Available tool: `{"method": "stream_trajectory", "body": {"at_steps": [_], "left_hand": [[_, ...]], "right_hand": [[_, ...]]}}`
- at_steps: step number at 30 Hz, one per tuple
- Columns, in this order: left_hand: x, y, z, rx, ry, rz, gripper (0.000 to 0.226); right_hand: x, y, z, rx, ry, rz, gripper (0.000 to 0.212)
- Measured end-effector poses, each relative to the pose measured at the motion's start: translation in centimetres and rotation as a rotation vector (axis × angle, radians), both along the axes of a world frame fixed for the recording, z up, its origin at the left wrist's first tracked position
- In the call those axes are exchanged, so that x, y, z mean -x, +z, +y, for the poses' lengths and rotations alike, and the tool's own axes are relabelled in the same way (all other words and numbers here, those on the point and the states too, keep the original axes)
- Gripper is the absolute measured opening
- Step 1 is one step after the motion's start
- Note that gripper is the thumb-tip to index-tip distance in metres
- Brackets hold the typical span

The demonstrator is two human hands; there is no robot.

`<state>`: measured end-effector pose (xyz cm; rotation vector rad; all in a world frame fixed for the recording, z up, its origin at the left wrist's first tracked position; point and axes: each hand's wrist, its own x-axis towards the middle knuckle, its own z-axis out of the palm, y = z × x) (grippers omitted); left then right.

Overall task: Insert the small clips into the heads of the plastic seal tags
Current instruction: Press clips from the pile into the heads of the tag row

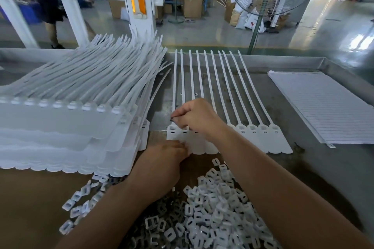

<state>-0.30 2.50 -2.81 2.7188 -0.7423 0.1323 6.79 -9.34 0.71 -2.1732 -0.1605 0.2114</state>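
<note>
A tall stack of tag sheets (pixel 66 123) crowds the left. A strip of seal tags (pixel 261 137) lies centre, with loose clips (pixel 212 208) heaped nearest. The left hand (pixel 162 159), fingers curled, pins the strip's near edge. The right hand (pixel 196 117) pinches a small clip (pixel 172 119) over the leftmost head (pixel 172 128). It is best lowered square, with the strip held flat. There is freer room to the right.

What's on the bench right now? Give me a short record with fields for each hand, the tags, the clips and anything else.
right hand: pinches a small clip just above the leftmost head of the tag strip
left hand: grips the tag strip's near edge
tag strip: lies flat on the metal tray, tails pointing away
stack of strips: piled left of it
clip pile: loose, nearest the person, around the forearms
lined sheet: flat at the tray's right
</note>
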Motion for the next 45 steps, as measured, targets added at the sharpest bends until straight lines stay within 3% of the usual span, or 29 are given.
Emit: {"method": "stream_trajectory", "body": {"at_steps": [6,20,32,38,45], "left_hand": [[0.0,0.0,0.0,-0.018,-0.024,-0.006,0.040],[0.0,0.1,-0.2,-0.032,-0.021,-0.009,0.037],[0.0,-0.1,0.1,-0.030,0.000,-0.005,0.035],[-0.2,-0.4,0.3,0.023,0.009,-0.024,0.036],[-0.5,-0.1,1.0,0.179,0.008,0.006,0.043]], "right_hand": [[-0.8,-0.5,0.4,0.192,0.037,0.044,0.020],[-1.6,-1.4,1.3,0.332,0.038,0.010,0.022],[-2.0,-1.5,1.6,0.238,-0.050,0.044,0.027],[-1.8,-1.2,1.2,0.296,0.034,0.019,0.024],[0.2,0.5,-1.3,0.015,0.081,0.099,0.006]]}}
